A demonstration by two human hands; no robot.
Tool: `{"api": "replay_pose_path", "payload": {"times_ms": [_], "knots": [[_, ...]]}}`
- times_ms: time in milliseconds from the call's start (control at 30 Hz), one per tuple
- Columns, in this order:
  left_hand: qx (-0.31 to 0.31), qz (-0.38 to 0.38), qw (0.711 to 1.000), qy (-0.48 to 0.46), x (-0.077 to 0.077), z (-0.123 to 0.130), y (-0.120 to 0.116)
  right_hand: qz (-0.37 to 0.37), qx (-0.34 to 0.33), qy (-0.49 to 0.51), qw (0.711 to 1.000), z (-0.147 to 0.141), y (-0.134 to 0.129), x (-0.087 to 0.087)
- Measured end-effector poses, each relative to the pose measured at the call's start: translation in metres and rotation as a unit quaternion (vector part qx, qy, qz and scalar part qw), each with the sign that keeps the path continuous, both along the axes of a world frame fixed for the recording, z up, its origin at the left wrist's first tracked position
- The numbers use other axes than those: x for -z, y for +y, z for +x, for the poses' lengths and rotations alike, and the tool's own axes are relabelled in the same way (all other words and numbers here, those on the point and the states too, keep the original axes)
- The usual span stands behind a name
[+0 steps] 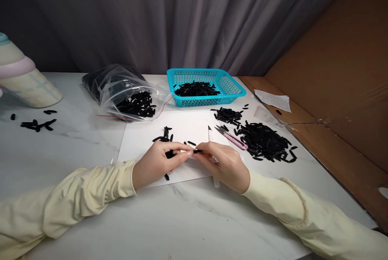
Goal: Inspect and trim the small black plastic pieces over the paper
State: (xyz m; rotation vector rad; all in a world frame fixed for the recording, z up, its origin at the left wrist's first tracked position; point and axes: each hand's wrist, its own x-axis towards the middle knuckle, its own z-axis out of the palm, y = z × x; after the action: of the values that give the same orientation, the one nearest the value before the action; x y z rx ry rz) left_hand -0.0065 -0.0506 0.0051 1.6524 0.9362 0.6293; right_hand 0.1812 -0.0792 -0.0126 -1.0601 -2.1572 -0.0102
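Over a white sheet (184,124), my left hand (162,160) and my right hand (222,162) meet fingertip to fingertip. Between them is a small black piece (197,151), pinched by the fingers of both hands. Several similar black pieces (166,133) lie on the sheet beside and partly behind my left hand. A pen-like tool with a dark tip (209,133) lies partly under my right hand. Pink-handled snips (233,138) rest just beyond it to the right, blades pointing away to the left.
A blue basket (209,101) holding black pieces stands at the back. Left of it lies an open plastic bag (121,86) of them. Piles (266,141) sit at right, a few loose pieces (38,125) at left, near a pastel container (30,78). Cardboard (333,58) borders the right.
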Motion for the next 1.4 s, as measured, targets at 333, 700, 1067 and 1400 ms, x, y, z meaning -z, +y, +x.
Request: {"api": "replay_pose_path", "payload": {"times_ms": [333,700,1067,1400], "knots": [[-0.008,-0.033,0.999,-0.019,0.0003,0.0012,0.0022,-0.06,-0.06,0.026,0.996,0.0013,0.0022,-0.0057],[-0.001,-0.042,0.999,-0.017,0.0002,0.0004,0.004,-0.044,-0.038,0.037,0.998,0.0002,0.0012,-0.0029],[-0.004,-0.066,0.997,-0.035,0.0,0.0004,0.0067,-0.063,-0.07,0.042,0.995,0.001,0.0017,-0.0057],[-0.005,-0.08,0.996,-0.048,-0.0001,-0.0007,0.0064,-0.103,-0.084,0.049,0.99,0.0014,0.0022,-0.006]]}}
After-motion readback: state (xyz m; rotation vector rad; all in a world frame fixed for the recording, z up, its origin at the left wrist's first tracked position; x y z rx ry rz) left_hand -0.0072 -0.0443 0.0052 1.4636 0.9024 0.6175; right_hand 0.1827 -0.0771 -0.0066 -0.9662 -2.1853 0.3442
